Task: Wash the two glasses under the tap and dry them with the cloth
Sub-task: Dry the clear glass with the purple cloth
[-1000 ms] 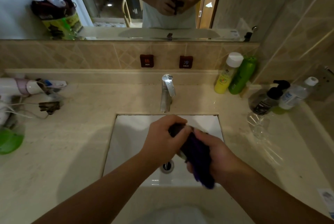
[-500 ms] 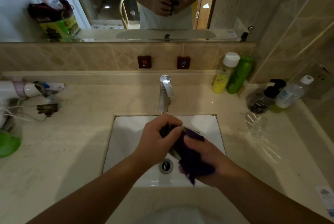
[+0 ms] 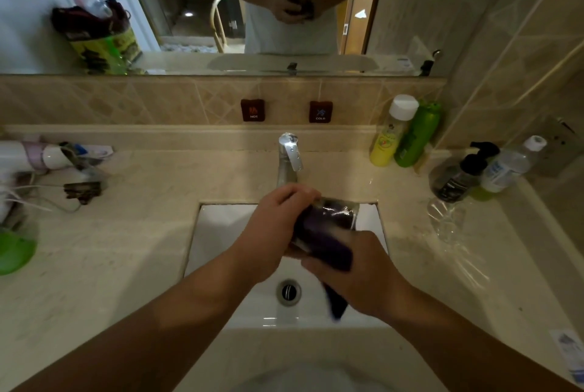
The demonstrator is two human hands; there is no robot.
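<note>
Left hand [image 3: 278,230] grips glass [image 3: 335,214] over sink [image 3: 221,233]; right hand [image 3: 363,271] clutches purple cloth [image 3: 328,249], covering most of glass. Second glass [image 3: 447,217] on worktop [image 3: 110,249], faint.

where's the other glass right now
The other glass stands on the counter right of the sink in the head view, just in front of the dark pump bottle, apart from both hands.

Both forearms [image 3: 177,322] are bare — no sleeves, watch or rings show. The mirror [image 3: 221,12] reflects a pale, short-sleeved shirt [image 3: 284,37] — plain, loose at the waist.
</note>
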